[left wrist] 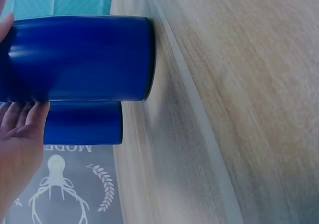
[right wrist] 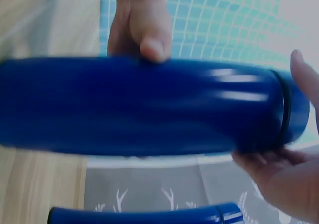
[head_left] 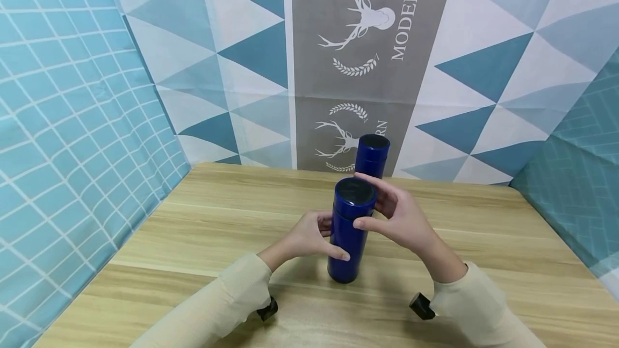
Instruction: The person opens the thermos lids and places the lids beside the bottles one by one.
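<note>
A tall blue thermos (head_left: 345,240) with a dark round top stands between both hands, close over the wooden table. My left hand (head_left: 311,236) grips its body around the middle, thumb across the near side and fingers behind. Higher up, my right hand (head_left: 403,216) holds it at the lid, with the thumb near the seam and the fingers curved round the far side. A black band marks that seam on the thermos (right wrist: 149,104) in the right wrist view. Behind it stands a second blue thermos (head_left: 372,157), its lower part hidden by the right hand and the first thermos.
The wood-grain table (head_left: 217,219) runs back to a patterned cloth (head_left: 256,58) with triangles and a grey deer-print strip. Blue tiled sheeting (head_left: 63,106) borders the left, a teal one (head_left: 575,176) the right. Black camera pieces (head_left: 422,306) sit under the sleeves.
</note>
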A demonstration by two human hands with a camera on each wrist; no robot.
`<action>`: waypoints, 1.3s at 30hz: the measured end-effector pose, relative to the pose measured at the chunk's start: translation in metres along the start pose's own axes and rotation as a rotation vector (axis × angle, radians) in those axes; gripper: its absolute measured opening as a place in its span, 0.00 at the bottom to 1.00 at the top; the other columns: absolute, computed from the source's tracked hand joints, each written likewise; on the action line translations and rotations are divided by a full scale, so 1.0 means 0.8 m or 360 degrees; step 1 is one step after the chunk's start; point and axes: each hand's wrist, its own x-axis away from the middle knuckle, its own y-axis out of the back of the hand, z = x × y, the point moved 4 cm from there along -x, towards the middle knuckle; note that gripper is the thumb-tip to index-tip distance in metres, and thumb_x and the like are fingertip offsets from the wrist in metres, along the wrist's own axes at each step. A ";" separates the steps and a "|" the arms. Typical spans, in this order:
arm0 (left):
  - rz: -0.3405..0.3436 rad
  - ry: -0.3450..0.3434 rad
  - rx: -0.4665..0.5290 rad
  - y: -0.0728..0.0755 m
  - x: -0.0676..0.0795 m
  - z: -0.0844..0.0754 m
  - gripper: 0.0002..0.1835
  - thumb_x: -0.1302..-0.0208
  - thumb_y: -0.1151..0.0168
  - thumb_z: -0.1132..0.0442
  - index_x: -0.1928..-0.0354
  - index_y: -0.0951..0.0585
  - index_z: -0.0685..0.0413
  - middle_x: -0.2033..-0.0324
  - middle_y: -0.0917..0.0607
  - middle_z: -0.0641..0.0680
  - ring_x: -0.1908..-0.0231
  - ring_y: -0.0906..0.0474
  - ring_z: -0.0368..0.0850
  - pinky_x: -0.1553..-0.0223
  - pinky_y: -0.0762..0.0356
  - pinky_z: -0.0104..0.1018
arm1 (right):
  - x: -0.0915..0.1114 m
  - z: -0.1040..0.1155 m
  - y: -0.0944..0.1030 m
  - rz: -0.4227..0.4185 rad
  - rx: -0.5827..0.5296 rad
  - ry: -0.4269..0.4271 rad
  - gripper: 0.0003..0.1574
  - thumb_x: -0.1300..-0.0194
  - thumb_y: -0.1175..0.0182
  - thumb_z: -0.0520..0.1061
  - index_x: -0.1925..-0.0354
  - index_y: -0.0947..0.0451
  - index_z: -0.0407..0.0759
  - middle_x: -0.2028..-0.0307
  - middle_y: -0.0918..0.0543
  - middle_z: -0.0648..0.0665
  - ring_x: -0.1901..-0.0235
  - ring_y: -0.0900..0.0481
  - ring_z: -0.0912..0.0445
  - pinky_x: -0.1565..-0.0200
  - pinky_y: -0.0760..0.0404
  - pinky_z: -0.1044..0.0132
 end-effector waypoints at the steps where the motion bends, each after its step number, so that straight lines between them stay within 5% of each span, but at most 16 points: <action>1: 0.0000 -0.0003 0.0002 0.000 0.000 0.000 0.35 0.58 0.23 0.68 0.43 0.23 0.58 0.47 0.16 0.58 0.46 0.18 0.47 0.41 0.21 0.38 | 0.001 0.001 -0.002 -0.0033 -0.0002 -0.0017 0.46 0.45 0.31 0.36 0.31 0.38 0.41 0.36 0.28 0.36 0.46 0.20 0.65 0.44 0.22 0.75; 7: 0.0008 -0.0018 0.0012 0.001 0.000 0.001 0.35 0.58 0.23 0.68 0.42 0.23 0.58 0.47 0.16 0.58 0.46 0.18 0.47 0.41 0.22 0.37 | 0.001 0.004 -0.007 -0.0077 -0.0007 -0.0029 0.42 0.43 0.33 0.35 0.32 0.37 0.38 0.36 0.27 0.36 0.46 0.20 0.64 0.45 0.21 0.75; 27: 0.0030 -0.0047 0.0068 0.001 -0.002 0.000 0.34 0.58 0.24 0.69 0.43 0.23 0.59 0.48 0.16 0.60 0.49 0.17 0.46 0.42 0.21 0.37 | -0.011 -0.006 0.005 0.0155 -0.0120 -0.0024 0.44 0.44 0.32 0.35 0.33 0.39 0.31 0.39 0.28 0.27 0.46 0.19 0.59 0.46 0.19 0.72; 35: 0.0040 -0.0032 0.0068 0.001 -0.002 0.001 0.34 0.58 0.23 0.70 0.43 0.23 0.59 0.48 0.16 0.59 0.49 0.17 0.45 0.42 0.21 0.37 | -0.016 -0.011 0.012 0.0292 -0.0174 0.0075 0.43 0.42 0.34 0.34 0.33 0.40 0.29 0.42 0.20 0.53 0.46 0.20 0.63 0.45 0.19 0.70; 39: 0.0044 -0.0028 0.0062 0.001 -0.002 0.002 0.34 0.58 0.23 0.69 0.43 0.23 0.59 0.48 0.16 0.59 0.49 0.17 0.45 0.42 0.21 0.38 | -0.019 -0.013 0.014 0.0343 -0.0188 0.0128 0.42 0.42 0.34 0.34 0.33 0.41 0.27 0.40 0.23 0.36 0.45 0.19 0.57 0.46 0.18 0.69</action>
